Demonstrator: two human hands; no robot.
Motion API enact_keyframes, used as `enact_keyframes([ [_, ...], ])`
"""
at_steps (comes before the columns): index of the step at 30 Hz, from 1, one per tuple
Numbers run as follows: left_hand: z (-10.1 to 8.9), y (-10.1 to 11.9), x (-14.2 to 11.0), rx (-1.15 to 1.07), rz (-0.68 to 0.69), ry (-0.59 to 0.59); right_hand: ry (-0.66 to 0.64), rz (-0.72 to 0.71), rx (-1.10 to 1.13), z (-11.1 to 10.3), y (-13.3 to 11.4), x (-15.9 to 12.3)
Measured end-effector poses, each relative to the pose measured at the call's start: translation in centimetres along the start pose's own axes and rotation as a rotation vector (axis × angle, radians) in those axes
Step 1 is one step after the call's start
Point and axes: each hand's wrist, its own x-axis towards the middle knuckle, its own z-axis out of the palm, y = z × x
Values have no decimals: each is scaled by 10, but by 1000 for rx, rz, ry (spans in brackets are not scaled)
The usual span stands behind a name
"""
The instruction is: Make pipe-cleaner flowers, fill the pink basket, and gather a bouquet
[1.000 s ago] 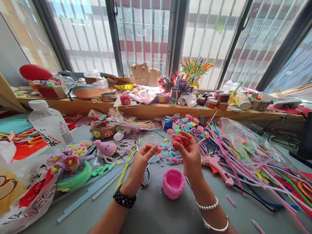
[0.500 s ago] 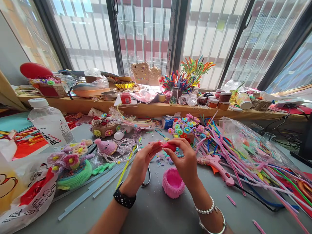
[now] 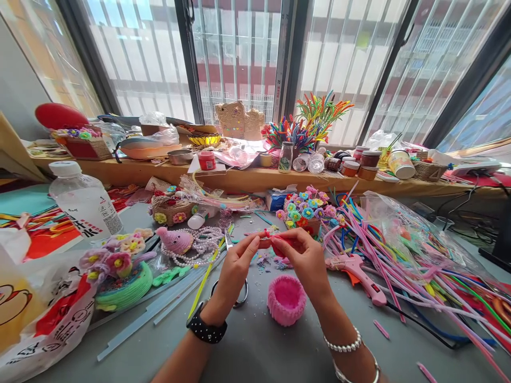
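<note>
My right hand [image 3: 306, 266] pinches a small red piece [image 3: 281, 248], mostly covered by the fingers, so its exact kind is hidden. Opposite it, my left hand [image 3: 235, 268] has thumb and forefinger closed on the near tip of that same piece. Both hands are raised above the table behind a pink fuzzy pot [image 3: 282, 315], which stands upright with its opening facing up. Under my left hand lies a pair of scissors [image 3: 245, 296], partly hidden by the wrist. To the right of my right hand rests a pink glue gun [image 3: 361, 277].
Pink and coloured pipe cleaners [image 3: 393, 266] spread over the right side. Clear glue sticks [image 3: 147, 314], a pink bead-draped plush [image 3: 175, 240] and a water bottle [image 3: 85, 205] are on the left. A basket of small flowers [image 3: 307, 210] stands behind my hands.
My left thumb and forefinger have come together at the red piece, where the fingers were stretched out before. My right fingers have turned lower around it.
</note>
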Motion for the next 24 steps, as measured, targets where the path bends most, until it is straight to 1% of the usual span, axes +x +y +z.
enact_keyframes([
  [2,-1,1,1,58,9,17,-13,206,236,-1,5,3],
  [3,-1,1,1,74,11,19,3,269,332,-2,7,5],
  [4,0,1,1,84,12,17,24,301,401,-2,9,6],
  [6,1,0,0,96,17,19,33,310,467,-2,10,7],
  [10,1,-5,0,149,62,90,-26,259,442,-1,6,5],
  [12,0,-7,1,202,92,107,-39,244,431,-1,4,5],
  [16,-1,-6,1,273,124,91,-6,249,448,-3,4,6],
  [19,-4,-2,1,300,140,61,16,298,528,-6,6,9],
  [22,-8,3,0,302,146,-2,-12,367,642,-9,9,10],
  [24,-11,5,1,279,146,-28,-51,399,646,-10,9,10],
])
